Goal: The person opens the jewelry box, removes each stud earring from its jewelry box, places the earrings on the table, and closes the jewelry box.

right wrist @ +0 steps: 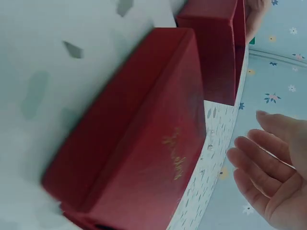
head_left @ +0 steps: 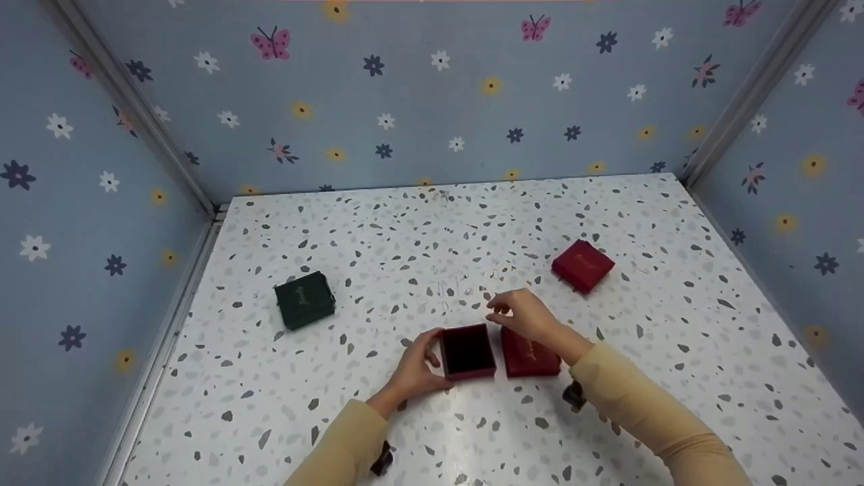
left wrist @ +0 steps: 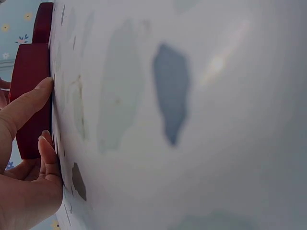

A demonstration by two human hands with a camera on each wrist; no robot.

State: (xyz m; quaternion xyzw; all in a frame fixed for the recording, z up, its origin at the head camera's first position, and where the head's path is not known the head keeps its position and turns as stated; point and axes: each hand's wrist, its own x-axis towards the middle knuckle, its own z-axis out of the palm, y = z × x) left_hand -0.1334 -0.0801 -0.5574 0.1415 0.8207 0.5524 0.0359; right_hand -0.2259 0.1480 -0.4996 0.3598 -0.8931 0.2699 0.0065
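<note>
My left hand (head_left: 417, 368) grips an open red jewelry box (head_left: 472, 372) at its left side, with the thumb at the near corner and the fingers at the far one. The box's dark inside faces up. In the left wrist view, fingers of this hand press on the box's red wall (left wrist: 31, 72). Right beside the box lies a red box lid (head_left: 542, 363) with gold script, partly hidden by my right forearm. Over the lid's far edge hovers my right hand (head_left: 530, 316). Its fingers (right wrist: 259, 160) are loosely bent and apart in the right wrist view, with nothing between them.
Several small, thin jewelry pieces (head_left: 457, 282) lie scattered beyond the box. A dark green box (head_left: 304, 301) sits to the left and another red box (head_left: 583, 266) at the right. Flowered panels (head_left: 439, 94) wall in the speckled table (head_left: 378, 229) at back and sides.
</note>
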